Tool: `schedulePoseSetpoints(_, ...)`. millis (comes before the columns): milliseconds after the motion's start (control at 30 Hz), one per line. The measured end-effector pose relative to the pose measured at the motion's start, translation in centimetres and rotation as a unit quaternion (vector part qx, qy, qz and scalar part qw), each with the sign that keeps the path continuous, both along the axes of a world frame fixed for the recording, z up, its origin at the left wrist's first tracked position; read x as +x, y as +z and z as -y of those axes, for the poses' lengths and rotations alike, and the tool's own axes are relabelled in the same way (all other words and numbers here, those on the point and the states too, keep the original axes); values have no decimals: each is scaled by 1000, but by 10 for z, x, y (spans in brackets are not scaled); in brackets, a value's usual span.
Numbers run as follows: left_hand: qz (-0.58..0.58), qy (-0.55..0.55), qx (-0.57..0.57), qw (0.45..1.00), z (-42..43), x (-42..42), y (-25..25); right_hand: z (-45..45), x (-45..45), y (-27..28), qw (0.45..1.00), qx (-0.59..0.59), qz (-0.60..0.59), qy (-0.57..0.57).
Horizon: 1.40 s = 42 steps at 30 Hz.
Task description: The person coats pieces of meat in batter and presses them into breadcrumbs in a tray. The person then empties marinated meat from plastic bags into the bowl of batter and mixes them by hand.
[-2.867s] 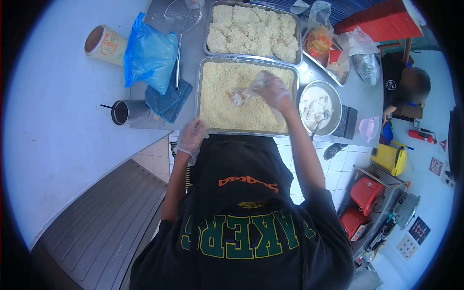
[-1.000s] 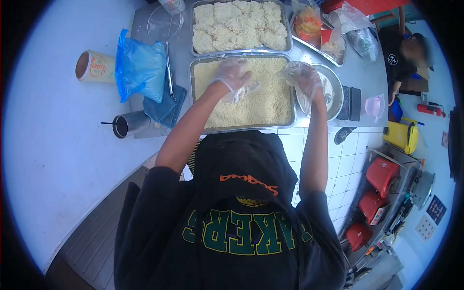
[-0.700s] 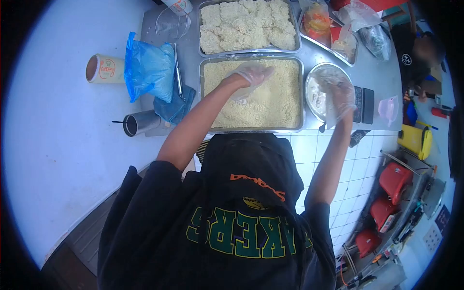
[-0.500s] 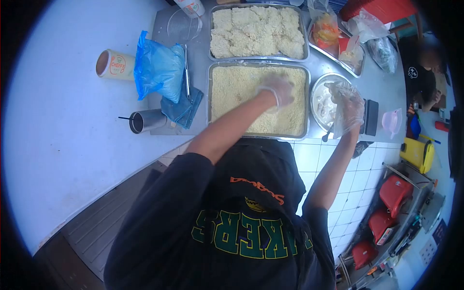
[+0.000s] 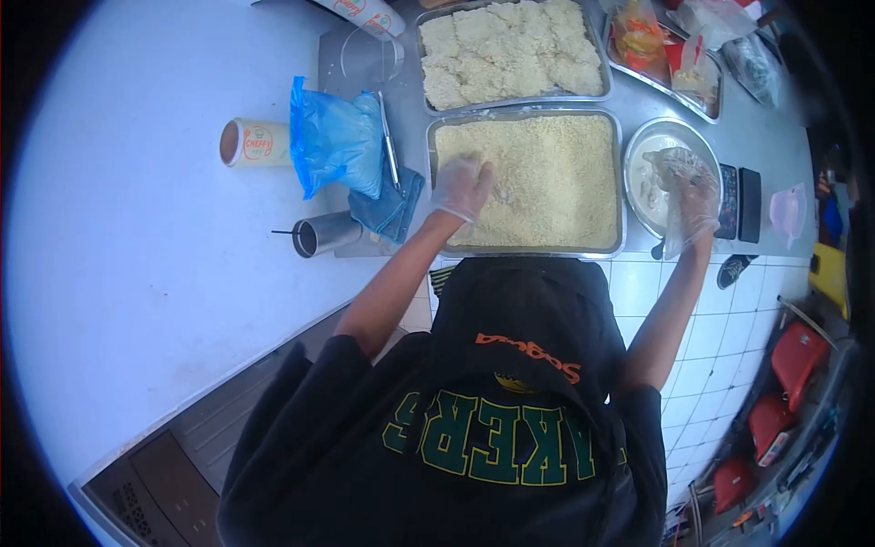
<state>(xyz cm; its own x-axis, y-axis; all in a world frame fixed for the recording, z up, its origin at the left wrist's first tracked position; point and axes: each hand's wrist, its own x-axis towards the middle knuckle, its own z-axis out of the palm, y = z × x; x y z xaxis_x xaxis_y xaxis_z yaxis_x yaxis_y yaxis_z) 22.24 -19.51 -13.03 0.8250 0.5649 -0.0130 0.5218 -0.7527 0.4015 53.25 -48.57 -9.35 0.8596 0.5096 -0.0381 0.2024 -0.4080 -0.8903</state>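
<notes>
My left hand (image 5: 467, 185), in a clear plastic glove, is at the left side of a metal tray of pale crumbs (image 5: 556, 187). Its fingers are spread and touch the crumbs; nothing shows in them. My right hand (image 5: 694, 196), in a loose clear glove, hangs over the right part of a metal bowl (image 5: 631, 178). Milky white liquid with pale lumps (image 5: 649, 190) is in that bowl. The crumpled glove hides the right fingers, so their grip is unclear. Behind the crumb tray lies a second tray (image 5: 519, 102) filled with crumb-coated pieces (image 5: 510, 55).
Left of the trays are a blue plastic bag (image 5: 333, 137), tongs (image 5: 390, 137), a blue cloth (image 5: 387, 205), a steel cup (image 5: 328, 234) and a printed paper cup (image 5: 255, 143). A black scale (image 5: 747, 205) and pink container (image 5: 787, 214) are on the right. Bagged food (image 5: 643, 41) is behind.
My left hand has moved left across the crumbs, from the tray's right half to its left side. My right hand stays over the bowl. The whole view has shifted.
</notes>
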Motion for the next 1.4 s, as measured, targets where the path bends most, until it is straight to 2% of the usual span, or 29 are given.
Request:
schedulePoseSetpoints(67,106,56,77,990,11,-3,-35,5,1,-10,1000,17,-20,-15)
schedulePoseSetpoints(100,111,54,73,990,17,0,-29,8,2,-11,998,39,-42,-28)
schedulePoseSetpoints(167,42,125,-41,990,31,5,-10,20,7,-7,997,14,-55,-47)
schedulePoseSetpoints(200,45,126,-47,990,36,6,-17,26,7,-3,995,-8,-75,-60)
schedulePoseSetpoints(233,225,204,-232,924,39,7,-24,32,6,1,996,-12,-71,-58)
schedulePoseSetpoints(267,388,266,-396,789,39,7,-31,37,4,3,994,-5,-73,-78)
schedulePoseSetpoints(300,389,266,-397,788,41,9,-22,39,1,4,992,3,-76,-99)
schedulePoseSetpoints(367,506,295,-523,619,49,12,4,53,6,-12,993,-5,-66,-100)
schedulePoseSetpoints(400,505,294,-526,618,48,5,2,60,8,-18,993,-13,-59,-99)
schedulePoseSetpoints(433,410,281,-406,767,43,-6,-4,62,7,-19,993,-14,-57,-101)
schedulePoseSetpoints(467,297,253,-267,881,40,-15,-10,63,6,-19,994,11,-66,-89)
schedulePoseSetpoints(500,297,250,-269,882,42,-22,-13,65,4,-19,994,34,-75,-78)
schedulePoseSetpoints(533,155,244,-161,944,46,-31,-17,62,0,-13,993,34,-74,-82)
schedulePoseSetpoints(567,9,229,-46,972,52,-36,-22,61,-3,-8,994,18,-66,-87)
schedulePoseSetpoints(600,9,222,-49,974,59,-40,-35,61,-5,-4,994,2,-57,-93)
schedulePoseSetpoints(667,122,277,-14,953,74,-42,-59,65,-6,-7,993,5,-69,-95)
schedulePoseSetpoints(700,122,270,-15,955,77,-33,-60,66,-6,-8,993,11,-79,-90)
schedulePoseSetpoints(767,218,288,-43,932,79,-9,-55,64,-9,-7,991,17,-88,-98)
schedulePoseSetpoints(900,249,289,-100,919,70,28,-47,67,-7,-10,989,39,-100,-104)
schedulePoseSetpoints(967,298,178,-93,933,69,44,-44,70,-3,-13,992,8,-89,-92)
schedulePoseSetpoints(1000,299,174,-94,933,71,52,-36,72,-2,-14,994,-22,-78,-79)
schedulePoseSetpoints(1067,99,57,42,993,75,71,-16,69,-8,-15,993,7,-86,-82)
schedulePoseSetpoints(1100,101,52,41,993,74,80,-14,66,-11,-15,992,35,-95,-81)
schedulePoseSetpoints(1167,-27,-22,113,993,70,96,-15,59,-16,-7,991,9,-102,-83)
schedulePoseSetpoints(1267,-69,-63,148,985,59,97,-17,62,-23,-9,992,-25,-107,-67)
schedulePoseSetpoints(1333,-92,-85,147,981,55,98,-11,60,-24,-12,980,38,-175,-86)
schedulePoseSetpoints(1400,-110,-107,150,977,56,102,-12,61,-26,-8,980,34,-170,-95)
